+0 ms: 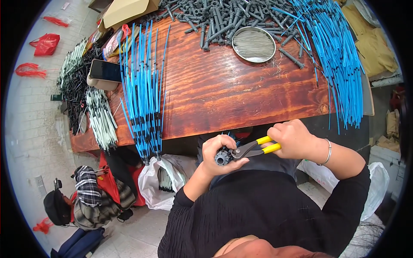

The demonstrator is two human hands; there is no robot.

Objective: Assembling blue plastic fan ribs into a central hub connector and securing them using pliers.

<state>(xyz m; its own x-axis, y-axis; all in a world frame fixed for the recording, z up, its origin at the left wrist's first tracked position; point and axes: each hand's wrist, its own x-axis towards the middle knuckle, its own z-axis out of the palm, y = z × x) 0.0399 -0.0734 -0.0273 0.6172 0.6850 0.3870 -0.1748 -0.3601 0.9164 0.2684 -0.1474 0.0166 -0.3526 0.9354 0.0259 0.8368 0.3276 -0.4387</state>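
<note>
Just beyond the table's near edge, my left hand (211, 155) is closed round a dark grey plastic fitting (222, 158), its ribbed, gear-like end with a round hole turned up. Yellow-handled pliers (246, 150) are gripped in my right hand (293, 136), fingers wrapped about the handles. The dark jaws reach the fitting's side beside my left thumb; what lies between them is hidden. A bit of blue (232, 135) shows behind my left fingers.
On the wooden table (206, 94) lie a bundle of blue rods (144, 81), a heap of grey plastic fittings (219, 21), a round dish of thin pins (254, 44), more blue rods (340, 56), pale-green rods (101, 118) and a phone (106, 70). A white bag (150, 185) stands below.
</note>
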